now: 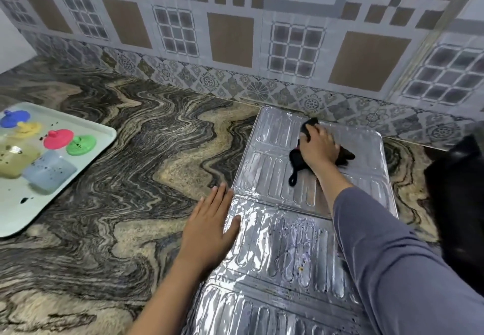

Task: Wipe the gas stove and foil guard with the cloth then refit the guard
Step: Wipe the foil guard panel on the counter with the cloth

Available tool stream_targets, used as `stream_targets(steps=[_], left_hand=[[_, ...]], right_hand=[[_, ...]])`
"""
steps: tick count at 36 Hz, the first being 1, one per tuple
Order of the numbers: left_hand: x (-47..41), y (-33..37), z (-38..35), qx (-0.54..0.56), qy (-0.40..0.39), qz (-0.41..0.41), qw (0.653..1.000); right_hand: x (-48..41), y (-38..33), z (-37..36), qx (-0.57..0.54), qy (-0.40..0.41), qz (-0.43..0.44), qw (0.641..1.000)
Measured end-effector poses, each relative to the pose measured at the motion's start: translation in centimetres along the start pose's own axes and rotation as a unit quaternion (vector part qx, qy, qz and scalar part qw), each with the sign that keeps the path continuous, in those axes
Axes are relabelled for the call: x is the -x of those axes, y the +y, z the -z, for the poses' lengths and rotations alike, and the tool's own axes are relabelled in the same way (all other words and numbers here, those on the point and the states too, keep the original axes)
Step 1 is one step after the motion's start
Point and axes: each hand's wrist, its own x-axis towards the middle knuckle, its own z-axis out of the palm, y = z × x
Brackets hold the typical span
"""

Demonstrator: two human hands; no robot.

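Foil guard [275,243] lies flat, unfolded, on the marbled counter [117,177], far panel near the tiled wall [235,33]. Right hand [318,148] presses a black cloth [297,164] onto the far panel, fingers curled over it. Left hand [209,227] flat, fingers spread loosely, thumb on the guard's left edge, rest on counter. Dark stove edge [461,203] at right. Tray [86,151] with coloured lids well to the left.

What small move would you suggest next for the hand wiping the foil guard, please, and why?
Probably draw the right hand and its black cloth toward the nearer panel of the foil guard: dark specks show there, while the far panel looks clean. The left hand lies flat at the guard's edge.
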Motion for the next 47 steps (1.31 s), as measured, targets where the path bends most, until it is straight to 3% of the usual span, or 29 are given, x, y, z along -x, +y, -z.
stream_targets(steps=[10, 18, 23, 30, 37, 47], left_hand=[[0.2, 0.2, 0.1, -0.003, -0.002, 0.002, 1.0], [0.2, 0.1, -0.1, -0.002, 0.005, 0.003, 1.0], [0.1, 0.0, -0.2, -0.006, -0.002, 0.002, 1.0], [0.0, -0.1, -0.4, -0.017, -0.011, 0.003, 1.0], [0.1, -0.2, -0.4, -0.048, -0.026, 0.001, 0.999], [1.4, 0.7, 0.9, -0.003, -0.048, 0.036, 0.998]], right_hand=[[2.6, -5.7, -2.8, -0.008, -0.103, 0.242, 0.965], [5.5, -3.0, -0.9, -0.054, -0.165, 0.334, 0.926], [6.1, 1.1, 0.5, -0.093, -0.112, 0.288, 0.946], [6.7, 5.2, 1.7, -0.117, 0.054, 0.141, 0.982], [7.7, 5.0, 3.6, -0.247, 0.17, 0.049, 0.953], [9.9, 1.2, 9.1, -0.312, 0.218, 0.081, 0.921]])
